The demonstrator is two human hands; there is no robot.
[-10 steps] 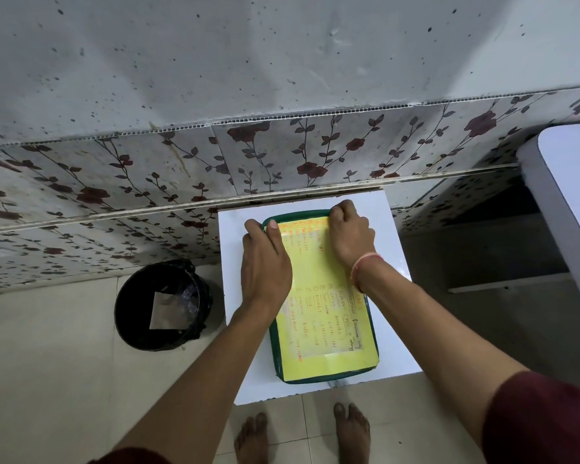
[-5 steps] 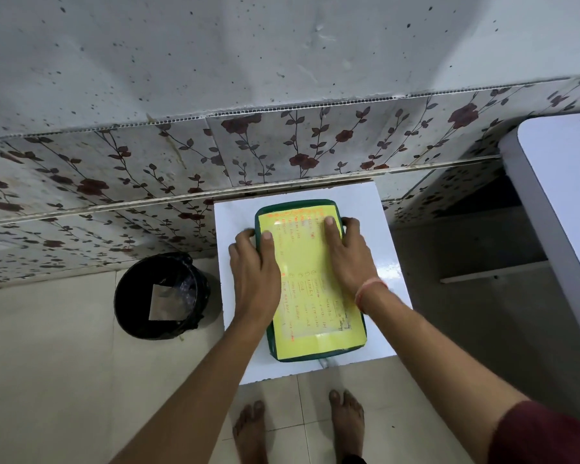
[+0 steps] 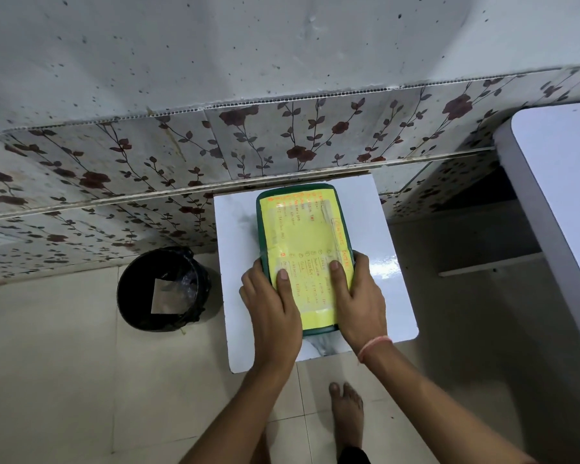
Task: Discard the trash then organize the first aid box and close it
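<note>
Pressing flat, your left hand [image 3: 272, 308] and right hand [image 3: 357, 301] clamp the near end of the first aid box [image 3: 303, 249] on the white surface [image 3: 385, 269]; looks like rigid plastic with a slick lid, so grip its sides

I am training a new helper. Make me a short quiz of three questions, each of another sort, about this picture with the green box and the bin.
1. True or false: the lid of the first aid box is down.
2. Where does the trash bin stand? A) on the white table B) on the floor, left of the white table C) under the table
3. Fill in: the left hand and the right hand press on the ___ end of the box.

Key: 1 true; 2 B; 3 near
</note>
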